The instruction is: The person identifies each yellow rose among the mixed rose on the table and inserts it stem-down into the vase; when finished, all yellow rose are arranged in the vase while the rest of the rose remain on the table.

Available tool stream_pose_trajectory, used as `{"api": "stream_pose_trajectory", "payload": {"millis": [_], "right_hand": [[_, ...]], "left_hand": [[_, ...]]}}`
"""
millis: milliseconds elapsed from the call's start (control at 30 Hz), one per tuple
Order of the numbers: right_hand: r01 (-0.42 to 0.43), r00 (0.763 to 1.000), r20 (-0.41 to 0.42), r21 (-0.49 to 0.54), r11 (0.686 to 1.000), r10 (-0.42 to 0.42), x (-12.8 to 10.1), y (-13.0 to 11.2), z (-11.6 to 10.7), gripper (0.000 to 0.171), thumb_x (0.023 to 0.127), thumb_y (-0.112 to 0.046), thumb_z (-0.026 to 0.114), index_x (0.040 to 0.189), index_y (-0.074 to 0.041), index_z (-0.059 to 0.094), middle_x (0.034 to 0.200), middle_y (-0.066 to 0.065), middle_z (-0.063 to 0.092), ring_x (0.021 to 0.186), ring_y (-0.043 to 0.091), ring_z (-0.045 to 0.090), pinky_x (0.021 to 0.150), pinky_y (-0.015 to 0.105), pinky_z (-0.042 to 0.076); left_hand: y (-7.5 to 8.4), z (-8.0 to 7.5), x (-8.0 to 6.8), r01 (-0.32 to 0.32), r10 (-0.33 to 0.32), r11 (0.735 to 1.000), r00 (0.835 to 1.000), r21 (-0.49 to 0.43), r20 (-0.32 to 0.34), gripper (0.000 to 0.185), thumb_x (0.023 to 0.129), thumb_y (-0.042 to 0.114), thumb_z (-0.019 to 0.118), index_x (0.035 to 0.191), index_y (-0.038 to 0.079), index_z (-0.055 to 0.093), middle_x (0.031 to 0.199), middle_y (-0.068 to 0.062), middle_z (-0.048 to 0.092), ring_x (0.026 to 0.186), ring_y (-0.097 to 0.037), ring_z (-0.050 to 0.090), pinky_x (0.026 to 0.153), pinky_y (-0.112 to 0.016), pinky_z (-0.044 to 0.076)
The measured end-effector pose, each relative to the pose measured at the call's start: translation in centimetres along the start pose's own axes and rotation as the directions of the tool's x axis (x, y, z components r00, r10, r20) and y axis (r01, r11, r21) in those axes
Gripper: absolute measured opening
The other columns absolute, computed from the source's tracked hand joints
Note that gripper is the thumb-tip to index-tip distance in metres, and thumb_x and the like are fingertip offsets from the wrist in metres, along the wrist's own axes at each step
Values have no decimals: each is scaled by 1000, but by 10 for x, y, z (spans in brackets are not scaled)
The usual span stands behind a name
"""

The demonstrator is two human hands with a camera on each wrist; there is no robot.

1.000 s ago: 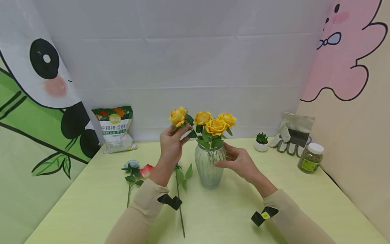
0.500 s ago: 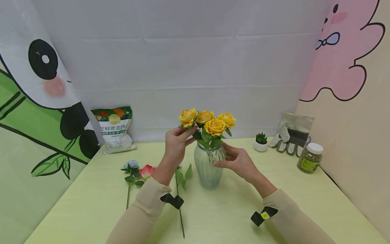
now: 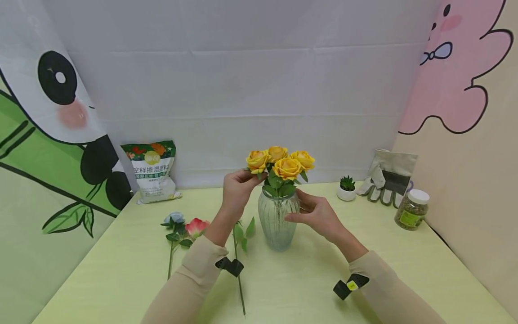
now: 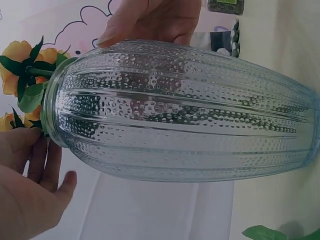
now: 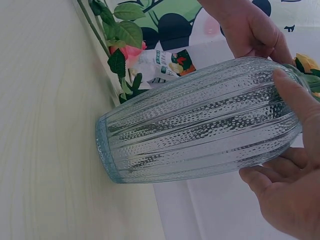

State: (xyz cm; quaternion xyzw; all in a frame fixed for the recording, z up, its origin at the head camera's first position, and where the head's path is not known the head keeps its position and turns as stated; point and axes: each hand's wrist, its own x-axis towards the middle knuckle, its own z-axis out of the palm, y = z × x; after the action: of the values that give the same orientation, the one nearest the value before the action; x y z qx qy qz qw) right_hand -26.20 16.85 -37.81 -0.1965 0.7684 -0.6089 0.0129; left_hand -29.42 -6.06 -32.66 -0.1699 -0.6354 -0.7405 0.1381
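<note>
A ribbed clear glass vase (image 3: 279, 225) stands upright on the table with several yellow roses in its mouth. My left hand (image 3: 238, 189) pinches the leftmost yellow rose (image 3: 258, 161) just below its bloom, at the left of the vase's neck. In the left wrist view the fingers of that hand (image 4: 35, 180) are right at the vase rim. My right hand (image 3: 317, 216) holds the vase's right side, thumb across the front and fingers behind. The right wrist view has this hand (image 5: 295, 175) spread around the upper glass body.
Left of the vase lie a blue rose (image 3: 175, 218), a pink rose (image 3: 196, 226) and a leafy stem (image 3: 239, 279). A fertilizer bag (image 3: 154, 173) stands at the back left. Back right are a potted succulent (image 3: 346, 189), work gloves (image 3: 388, 177) and a lidded jar (image 3: 413, 210).
My left hand has moved right and slightly down with its yellow rose, which now sits close against the other blooms. The right hand and the vase have stayed in place.
</note>
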Motion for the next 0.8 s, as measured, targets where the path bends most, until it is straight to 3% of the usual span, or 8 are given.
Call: {"api": "stream_pose_trajectory", "payload": {"millis": [167,400,600,800], "right_hand": [[8,1000,0,3,1000,-8,0,-1,0,88,83,-26,85,154,-5,36,156,11,38,133,31,50,104,43,47],[18,1000,6,4,1000,-18,1,0,0,87,84,-26,84,154,-7,37,155,10,40,133,31,50,104,43,48],[4,1000,6,17,1000,-4,0,1,0,88,84,-27,84,154,-6,35,156,11,38,134,31,50,104,42,47],[1,1000,6,13,1000,-1,-2,1,-1,91,83,-30,84,155,-6,35,157,11,37,136,32,47,107,44,45]], "left_hand": [[-1,0,1,16,-17,999,1000,36,26,21,88,0,74,106,-12,73,103,-19,73,106,-23,68,93,-36,56],[0,-1,2,37,-44,990,998,139,49,23,89,1,69,109,-11,72,103,-18,74,103,-22,69,93,-36,56],[-4,-5,0,48,-61,992,992,118,108,25,94,1,64,116,-11,69,114,-20,70,114,-26,65,102,-39,51],[-12,-10,-6,68,-77,989,995,135,67,27,98,4,62,121,-9,67,119,-21,69,111,-23,65,102,-37,50]]}}
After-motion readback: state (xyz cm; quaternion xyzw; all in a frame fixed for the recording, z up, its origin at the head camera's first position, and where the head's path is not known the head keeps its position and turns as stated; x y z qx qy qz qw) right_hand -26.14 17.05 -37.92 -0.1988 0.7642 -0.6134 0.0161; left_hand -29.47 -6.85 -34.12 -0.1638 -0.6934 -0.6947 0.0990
